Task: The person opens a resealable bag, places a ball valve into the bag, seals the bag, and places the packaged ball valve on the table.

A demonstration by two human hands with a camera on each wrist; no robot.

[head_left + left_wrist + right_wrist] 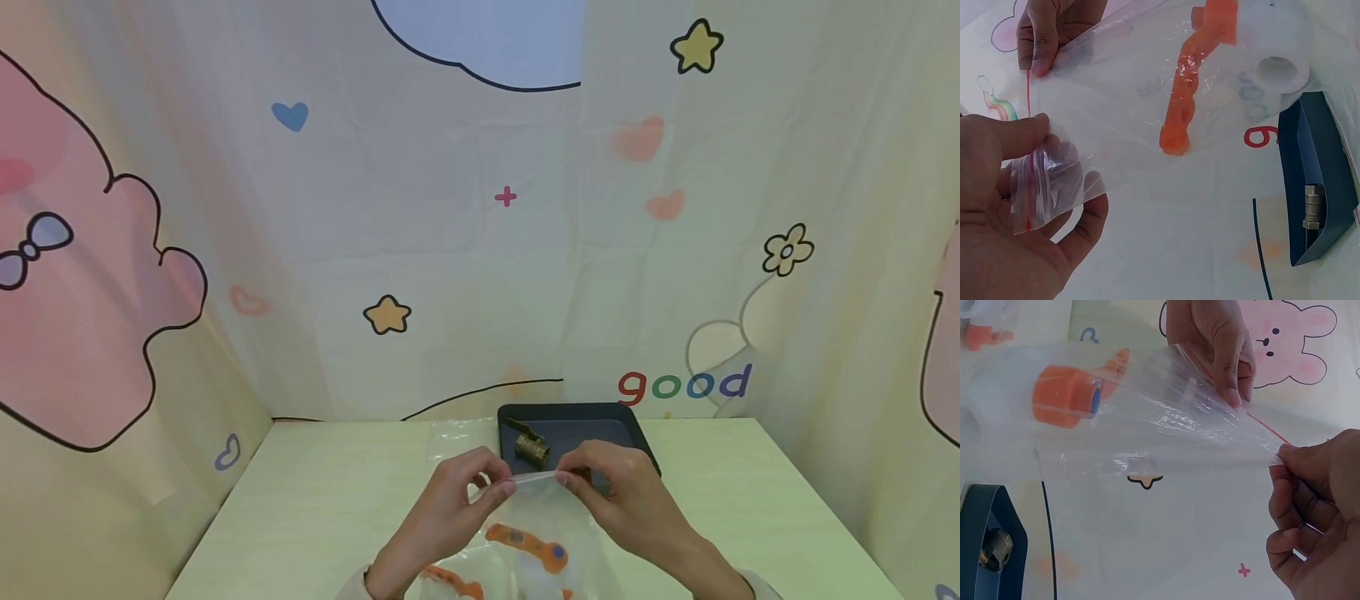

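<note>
Both hands hold a clear zip bag (551, 510) by its red-lined top edge, one at each side. My left hand (457, 500) pinches one end of the seal between thumb and fingers, with the plastic bunched there in the left wrist view. My right hand (630, 504) pinches the opposite corner with thumb and index finger; its other fingers are curled. Inside the bag is a plastic valve with an orange handle (1179, 106) and a white body (1279, 47). An orange collar (1063, 397) with a blue centre shows in the right wrist view.
A dark blue tray (592, 414) stands at the back of the pale table (300, 500), holding a brass valve (532, 450). Another clear bag (456, 433) lies left of the tray. At the front, an orange-handled piece (453, 581) lies in clear plastic. A printed curtain (450, 208) hangs behind.
</note>
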